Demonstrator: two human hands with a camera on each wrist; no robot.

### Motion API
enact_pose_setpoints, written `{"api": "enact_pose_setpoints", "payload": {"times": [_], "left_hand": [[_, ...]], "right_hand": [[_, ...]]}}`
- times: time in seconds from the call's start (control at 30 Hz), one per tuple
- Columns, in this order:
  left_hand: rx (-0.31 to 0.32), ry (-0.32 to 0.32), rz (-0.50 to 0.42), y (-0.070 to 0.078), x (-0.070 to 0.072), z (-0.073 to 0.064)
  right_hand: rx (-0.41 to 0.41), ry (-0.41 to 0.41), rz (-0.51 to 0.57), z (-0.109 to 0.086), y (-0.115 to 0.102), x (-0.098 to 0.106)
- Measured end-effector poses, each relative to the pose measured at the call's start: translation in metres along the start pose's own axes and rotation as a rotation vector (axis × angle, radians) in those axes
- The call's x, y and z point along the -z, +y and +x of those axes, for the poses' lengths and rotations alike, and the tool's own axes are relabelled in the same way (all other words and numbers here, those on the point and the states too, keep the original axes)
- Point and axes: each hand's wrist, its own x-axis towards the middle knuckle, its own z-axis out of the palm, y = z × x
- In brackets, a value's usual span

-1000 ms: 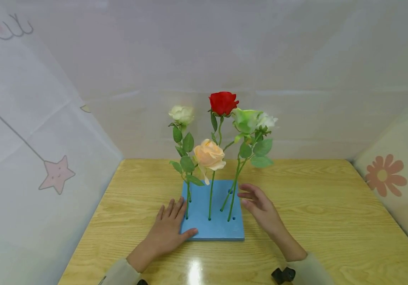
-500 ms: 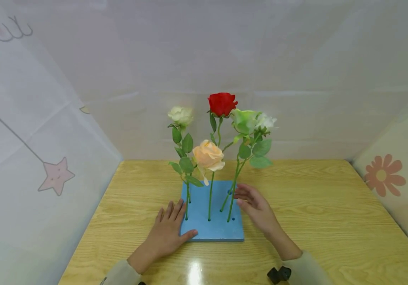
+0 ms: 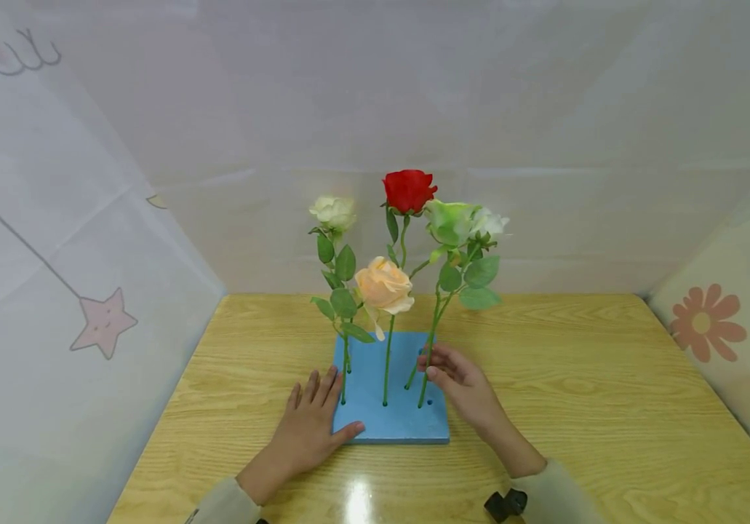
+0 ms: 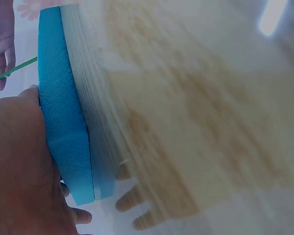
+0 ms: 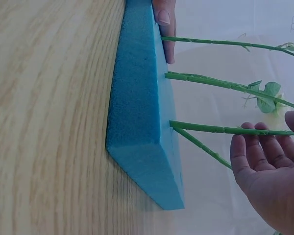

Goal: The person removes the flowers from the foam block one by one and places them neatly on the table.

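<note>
A blue foam block [image 3: 364, 422] lies on the table with several artificial roses upright in its holes. My left hand [image 3: 305, 426] lies flat at its left front corner, fingers spread along the side and thumb over the front edge. My right hand [image 3: 469, 389] reaches in from the right, its fingers loosely curled round the front right rose stem [image 5: 201, 127], the thumb close on the near side. Above are a red rose [image 3: 409, 191], a peach rose [image 3: 385, 285], a green rose [image 3: 449, 222], a white flower [image 3: 489, 222] and a cream rose [image 3: 333, 212].
The wooden table [image 3: 577, 393] extends on both sides of the block. Pale printed cloth [image 3: 348, 94] hangs behind and at both sides. A second stem [image 5: 203, 147] slants close to the held one, and a bare hole [image 3: 430, 402] shows at the block's right.
My right hand has moved left from beside the block to the front right stem, and its fingers now pass behind it. The left hand and the flowers have stayed put.
</note>
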Motion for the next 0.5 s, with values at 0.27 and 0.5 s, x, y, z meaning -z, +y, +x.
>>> {"api": "enact_pose_setpoints", "payload": {"times": [0.27, 0.5], "left_hand": [[0.007, -0.01, 0.012, -0.0022, -0.0034, 0.0013], [0.01, -0.019, 0.01, 0.0005, 0.0001, 0.0008]], "right_hand": [[-0.014, 0.006, 0.007, 0.0022, 0.0043, -0.0019], [-0.047, 0.038, -0.03, 0.0039, 0.0047, -0.0041]]}}
